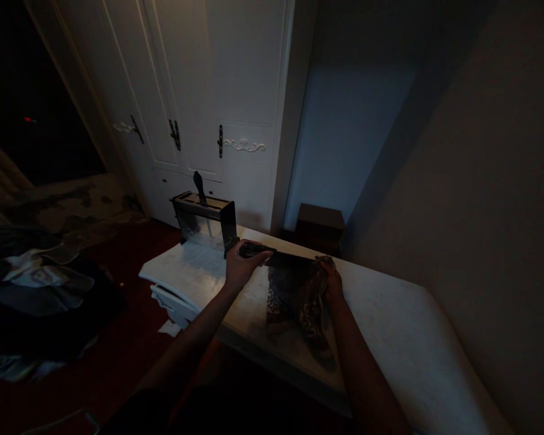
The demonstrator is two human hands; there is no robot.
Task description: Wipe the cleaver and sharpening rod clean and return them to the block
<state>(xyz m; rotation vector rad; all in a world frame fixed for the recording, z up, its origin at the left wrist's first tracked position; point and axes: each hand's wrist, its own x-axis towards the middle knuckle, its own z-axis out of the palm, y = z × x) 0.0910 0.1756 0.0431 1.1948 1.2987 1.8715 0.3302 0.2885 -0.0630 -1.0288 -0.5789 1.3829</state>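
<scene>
My left hand (245, 260) is closed around the black handle of a knife (292, 260), holding it level above the white tabletop. The dark blade points to the right. At the tip end, my right hand (332, 275) grips a brown patterned cloth (301, 296), bunched near the fingers and hanging down below the blade. Where the cloth meets the blade is too dark to make out. Just behind my left hand stands a knife block (204, 208) with dark ends and see-through sides. One black-handled knife (199, 187) sticks up out of its top slot.
The white table (385, 314) runs along a wall on the right. Beyond it are a white wardrobe (245, 78) and a small brown cabinet (321, 219). A white drawer (174, 302) sits at the table's left end. Clothes (40, 272) lie heaped at left, by a red floor.
</scene>
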